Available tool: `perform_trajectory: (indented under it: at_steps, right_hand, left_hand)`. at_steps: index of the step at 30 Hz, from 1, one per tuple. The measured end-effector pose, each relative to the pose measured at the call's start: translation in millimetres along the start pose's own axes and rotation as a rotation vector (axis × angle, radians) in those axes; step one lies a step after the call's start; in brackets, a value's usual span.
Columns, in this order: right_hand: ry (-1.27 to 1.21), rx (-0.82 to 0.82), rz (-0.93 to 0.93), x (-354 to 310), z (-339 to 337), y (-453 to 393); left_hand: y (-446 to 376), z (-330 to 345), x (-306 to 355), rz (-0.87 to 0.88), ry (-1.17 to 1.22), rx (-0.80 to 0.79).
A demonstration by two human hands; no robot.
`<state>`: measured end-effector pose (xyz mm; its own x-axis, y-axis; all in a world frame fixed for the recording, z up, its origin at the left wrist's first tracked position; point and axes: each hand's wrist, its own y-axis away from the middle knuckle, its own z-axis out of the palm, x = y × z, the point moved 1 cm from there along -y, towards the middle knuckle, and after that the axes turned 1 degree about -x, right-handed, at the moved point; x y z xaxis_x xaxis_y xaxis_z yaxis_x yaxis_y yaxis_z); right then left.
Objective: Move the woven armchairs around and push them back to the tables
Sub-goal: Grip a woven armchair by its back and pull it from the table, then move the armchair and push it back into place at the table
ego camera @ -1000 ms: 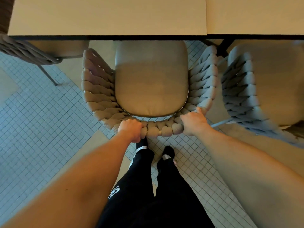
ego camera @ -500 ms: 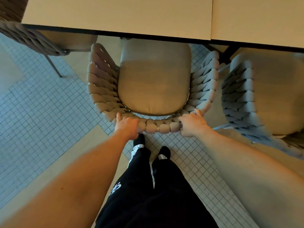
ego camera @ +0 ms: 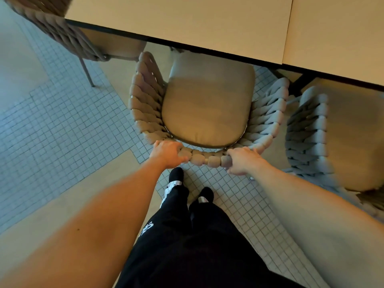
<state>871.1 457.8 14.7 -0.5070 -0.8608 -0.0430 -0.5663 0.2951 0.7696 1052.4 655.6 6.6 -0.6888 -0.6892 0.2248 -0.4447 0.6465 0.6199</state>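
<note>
A woven armchair (ego camera: 145,104) with a tan seat cushion (ego camera: 207,104) stands straight ahead of me, its front tucked under the edge of the beige table (ego camera: 187,19). My left hand (ego camera: 168,153) grips the left part of the chair's curved back rim, fingers wrapped over the weave. My right hand (ego camera: 242,161) grips the right part of the same rim. The chair's front legs are hidden under the table.
A second woven armchair (ego camera: 309,129) stands close on the right under an adjoining table (ego camera: 340,34). A third chair (ego camera: 62,34) sits at the far left by the table corner. My legs and black shoes (ego camera: 176,175) stand on small square floor tiles just behind the chair.
The chair has slid forward, further under the table. Both hands stay on the back rim, and my view has swung to the left.
</note>
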Motion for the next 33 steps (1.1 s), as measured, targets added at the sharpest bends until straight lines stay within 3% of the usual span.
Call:
perform_trajectory:
  at_steps: [6,12,21,33]
  right_hand:
    - [0.015,-0.028,-0.063,-25,-27,-2]
    - [0.063,-0.038,-0.149,-73,-58,-9]
    - [0.123,-0.036,-0.317,-187,-96,-20]
    - [0.192,0.024,-0.43,-337,-145,-48]
  left_hand:
    - [26,-10,-14,-0.066,0.258,0.093]
    - [50,-22,-49,-0.17,0.304,0.117]
    - [85,-39,-147,-0.358,0.422,0.058]
    - [144,-62,-271,-0.494,0.532,0.109]
